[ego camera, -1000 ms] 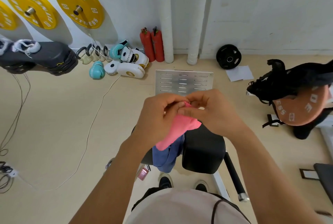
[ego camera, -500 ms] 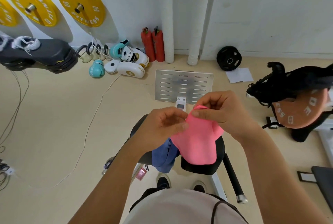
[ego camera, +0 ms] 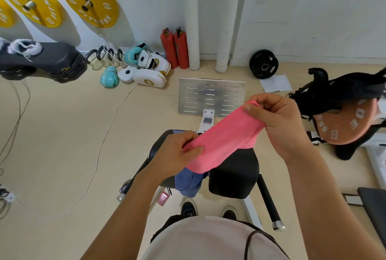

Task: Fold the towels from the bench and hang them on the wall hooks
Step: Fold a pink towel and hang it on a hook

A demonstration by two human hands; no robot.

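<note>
Beige gym floor, both hands' fingers pinching pink towel (ego camera: 221,144) ends above bench (ego camera: 236,176)

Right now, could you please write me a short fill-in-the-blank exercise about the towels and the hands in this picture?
1. Both hands hold the ____ towel stretched between them.
2. The left hand grips its lower end; the ____ hand pinches its upper end.
3. A ____ towel lies draped on the black bench below.
4. Two ____ fire extinguishers stand against the wall.

Missing words: pink; right; blue; red
</note>
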